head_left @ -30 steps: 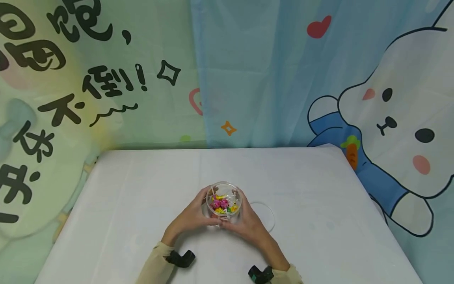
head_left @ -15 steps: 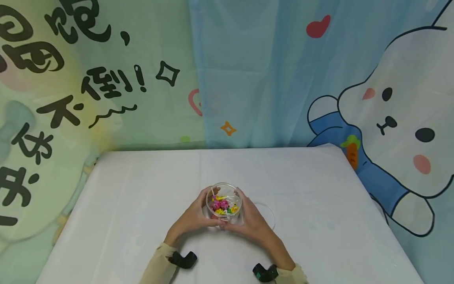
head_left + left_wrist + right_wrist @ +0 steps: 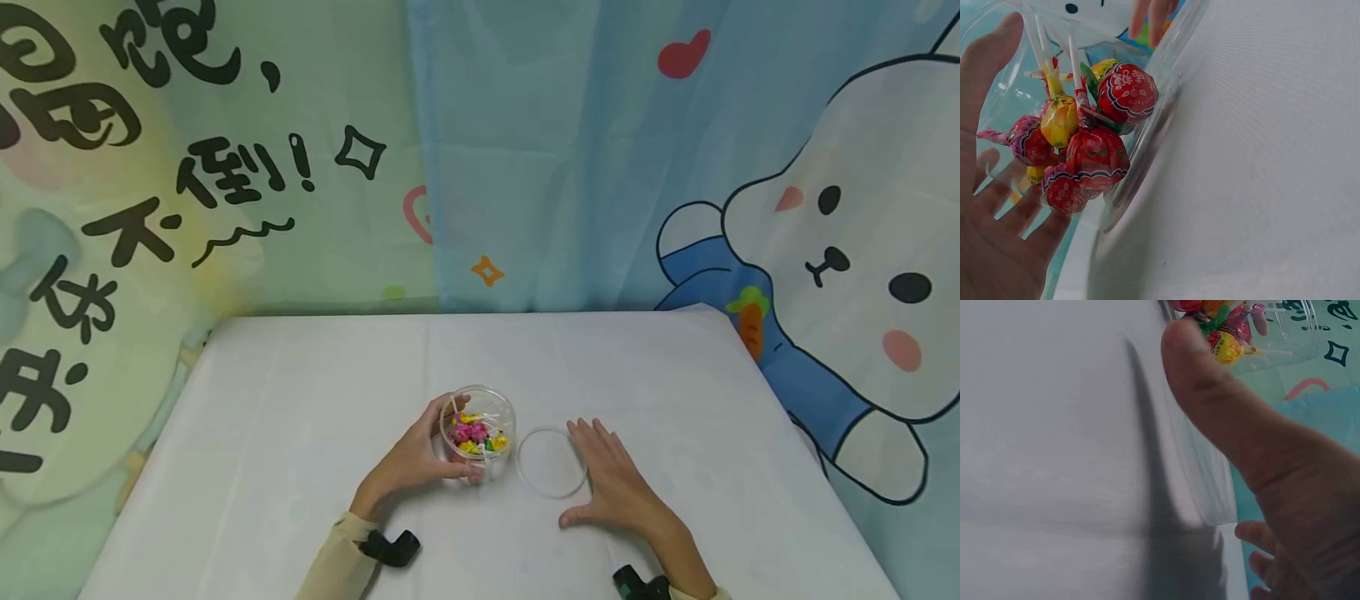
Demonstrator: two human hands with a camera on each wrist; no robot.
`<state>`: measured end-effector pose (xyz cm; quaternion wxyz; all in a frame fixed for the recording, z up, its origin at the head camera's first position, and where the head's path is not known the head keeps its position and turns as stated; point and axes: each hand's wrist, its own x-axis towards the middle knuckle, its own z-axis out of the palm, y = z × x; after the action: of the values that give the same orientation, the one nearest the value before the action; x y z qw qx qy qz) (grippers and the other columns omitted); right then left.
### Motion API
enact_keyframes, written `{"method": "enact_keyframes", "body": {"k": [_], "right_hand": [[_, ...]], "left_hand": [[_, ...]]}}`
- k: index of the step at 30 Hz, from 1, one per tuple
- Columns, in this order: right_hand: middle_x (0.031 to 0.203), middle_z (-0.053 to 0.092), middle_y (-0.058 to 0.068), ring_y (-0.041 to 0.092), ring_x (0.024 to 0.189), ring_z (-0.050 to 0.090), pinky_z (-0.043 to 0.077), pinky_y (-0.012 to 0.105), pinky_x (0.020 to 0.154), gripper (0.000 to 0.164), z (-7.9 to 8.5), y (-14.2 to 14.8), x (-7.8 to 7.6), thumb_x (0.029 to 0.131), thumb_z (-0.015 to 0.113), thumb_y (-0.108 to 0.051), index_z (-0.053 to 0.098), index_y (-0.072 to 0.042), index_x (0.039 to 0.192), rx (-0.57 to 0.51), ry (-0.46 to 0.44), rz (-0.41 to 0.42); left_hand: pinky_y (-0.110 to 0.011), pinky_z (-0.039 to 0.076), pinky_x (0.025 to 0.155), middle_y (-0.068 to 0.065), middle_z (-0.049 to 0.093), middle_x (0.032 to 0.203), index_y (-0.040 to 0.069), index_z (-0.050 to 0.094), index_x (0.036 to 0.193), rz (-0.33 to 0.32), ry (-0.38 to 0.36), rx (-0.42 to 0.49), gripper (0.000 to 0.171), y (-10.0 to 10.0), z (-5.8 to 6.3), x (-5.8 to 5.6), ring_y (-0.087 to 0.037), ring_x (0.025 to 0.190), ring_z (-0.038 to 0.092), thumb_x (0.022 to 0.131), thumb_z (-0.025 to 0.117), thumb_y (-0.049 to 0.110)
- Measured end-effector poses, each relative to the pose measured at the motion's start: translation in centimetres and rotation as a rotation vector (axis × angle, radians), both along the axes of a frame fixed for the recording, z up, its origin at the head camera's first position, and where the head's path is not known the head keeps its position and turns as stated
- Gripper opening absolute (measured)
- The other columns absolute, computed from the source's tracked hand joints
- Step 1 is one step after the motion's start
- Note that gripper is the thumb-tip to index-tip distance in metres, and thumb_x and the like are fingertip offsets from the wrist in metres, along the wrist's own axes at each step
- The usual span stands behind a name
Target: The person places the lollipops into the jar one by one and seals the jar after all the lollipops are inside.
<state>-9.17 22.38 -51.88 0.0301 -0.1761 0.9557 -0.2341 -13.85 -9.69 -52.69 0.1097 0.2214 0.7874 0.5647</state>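
Observation:
My left hand [image 3: 411, 461] holds a clear jar [image 3: 500, 407] on the white table, its thumb and fingers curved around the near and left sides. Inside are wrapped lollipops [image 3: 1099, 156] in red, pink and yellow, several with white sticks pointing up. My right hand [image 3: 621, 493] is apart from the jar, fingers spread and held above the table. Beside its fingertips lies a thin, clear round lid or ring [image 3: 552, 497], just right of the jar; I cannot tell whether the hand touches it. The right wrist view shows the thumb [image 3: 1222, 412] extended, with the jar beyond.
A white cloth covers the table [image 3: 337, 367]. Behind it hangs a curtain [image 3: 525, 167] with dark lettering and a cartoon rabbit. Black wrist cameras [image 3: 390, 549] sit on both forearms.
My right hand has let go of the jar and moved right, opening its fingers by the clear round lid or ring. My left hand still holds the jar in nearly the same place.

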Motion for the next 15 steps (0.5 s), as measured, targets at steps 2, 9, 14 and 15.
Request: {"method": "enact_keyframes", "body": {"k": [2,9,14,15], "right_hand": [[0.153,0.035,0.024,0.046,0.144,0.022,0.017,0.062,0.116,0.129,-0.4,0.2,0.1,0.050,0.085,-0.063,0.028,-0.003,0.150,-0.006,-0.001,-0.005],[0.148,0.045,0.018,0.039,0.143,0.029,0.024,0.059,0.116,0.114,-1.5,-0.2,-0.2,0.059,0.085,-0.058,0.035,-0.006,0.148,-0.027,0.032,-0.072],[0.148,0.045,0.017,0.038,0.140,0.034,0.031,0.060,0.112,0.113,-1.6,-0.2,-0.3,0.062,0.087,-0.051,0.031,-0.007,0.149,-0.122,0.020,-0.100],[0.147,0.046,0.016,0.037,0.139,0.037,0.033,0.060,0.111,0.113,-1.5,-0.2,-0.3,0.062,0.087,-0.049,0.029,-0.007,0.150,-0.155,0.019,-0.102]], "left_hand": [[-0.051,0.024,0.120,-0.012,0.041,0.153,0.015,0.027,0.150,0.005,-0.003,-0.001,0.103,0.1,0.6,0.2,-0.025,0.145,0.034,0.067,0.089,0.018],[-0.052,0.027,0.118,-0.006,0.043,0.151,0.021,0.029,0.148,0.012,0.012,0.001,0.101,-0.1,0.2,0.1,-0.022,0.144,0.036,0.067,0.090,0.024],[-0.051,0.027,0.119,-0.008,0.043,0.152,0.019,0.028,0.149,0.004,0.010,0.006,0.104,-0.1,-0.6,-0.2,-0.023,0.144,0.036,0.066,0.090,0.023],[-0.051,0.026,0.119,-0.009,0.042,0.152,0.018,0.028,0.149,0.003,0.006,0.006,0.104,-0.1,-0.6,-0.2,-0.023,0.144,0.035,0.066,0.090,0.022]]}}
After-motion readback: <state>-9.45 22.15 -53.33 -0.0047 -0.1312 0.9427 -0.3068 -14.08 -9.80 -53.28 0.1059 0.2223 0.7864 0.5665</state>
